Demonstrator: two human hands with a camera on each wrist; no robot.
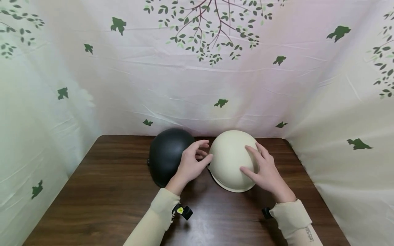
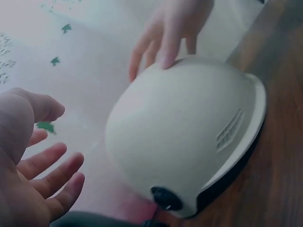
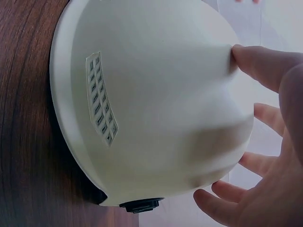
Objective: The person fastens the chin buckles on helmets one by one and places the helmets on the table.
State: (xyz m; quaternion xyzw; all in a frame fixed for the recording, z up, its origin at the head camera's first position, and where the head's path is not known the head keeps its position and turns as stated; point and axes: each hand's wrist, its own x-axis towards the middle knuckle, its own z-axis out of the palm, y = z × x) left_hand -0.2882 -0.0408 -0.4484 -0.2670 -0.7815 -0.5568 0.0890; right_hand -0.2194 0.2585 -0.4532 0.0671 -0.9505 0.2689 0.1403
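Observation:
A cream-white helmet [image 1: 231, 160] with a grid vent and a black side knob [image 3: 141, 205] sits dome up at the back of the wooden table. To its left is a black helmet [image 1: 170, 153], also dome up. My right hand [image 1: 267, 169] spreads over the white helmet's right side, thumb and fingertips right at its shell. Between the two helmets, my left hand [image 1: 192, 162] is raised with relaxed, slightly bent fingers and an empty palm; in the left wrist view its fingers [image 2: 59, 179] stand apart from the white shell.
A dark wood table [image 1: 101, 191] lies beneath everything. Pale cloth [image 1: 172, 82] printed with leaves and birds encloses its back and both sides, close behind the helmets. A dark strapped device [image 1: 184, 211] is on the left wrist.

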